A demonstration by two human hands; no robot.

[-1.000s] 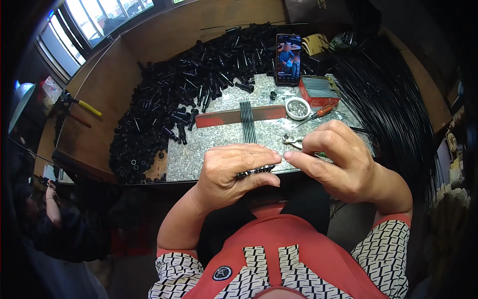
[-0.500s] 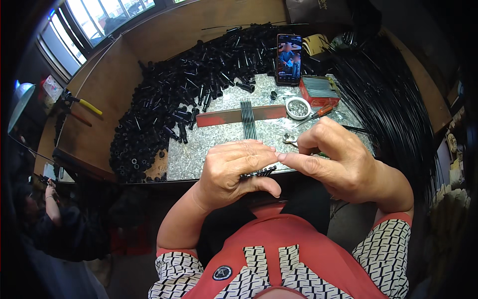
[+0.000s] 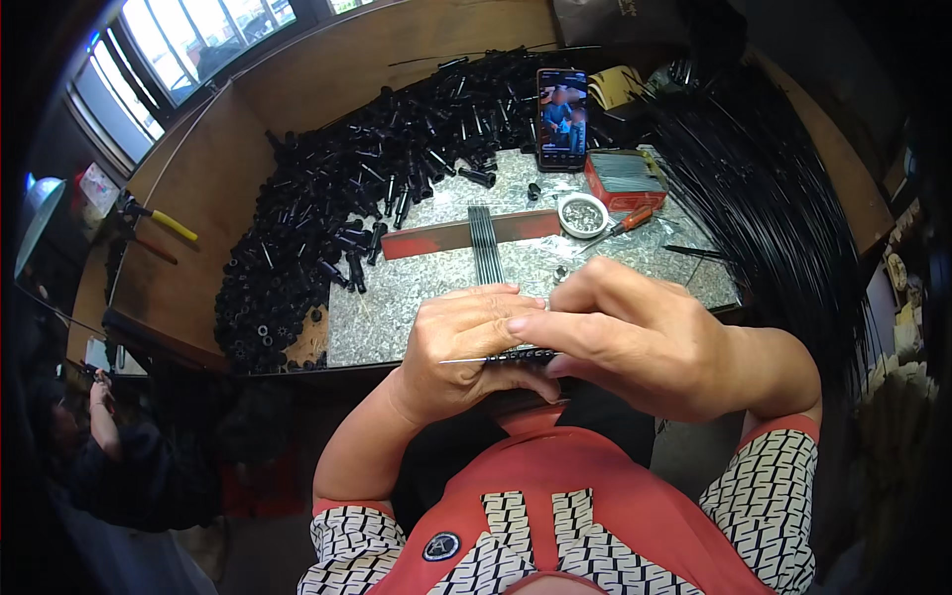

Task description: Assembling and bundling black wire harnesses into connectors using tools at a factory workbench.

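Note:
A row of thin dark rods crosses a red bar on the table and runs toward me. My left hand is closed around their near part, palm over the top and thumb beneath. Dark rod ends show in a line between thumb and fingers. Across them lies a thin silver wire, poking out to the left over my left hand. My right hand is closed at the right side of these ends, its fingertips touching my left fingers. What it pinches is hidden.
Around the stone-patterned board lie the red bar, a heap of black tubular parts, a white bowl, an orange-handled screwdriver, a red box of thin wires, a propped phone and long black rods.
My right hand has moved left and closed in against the rod ends. The silver wire now sticks out at the left. The whole view has shifted slightly.

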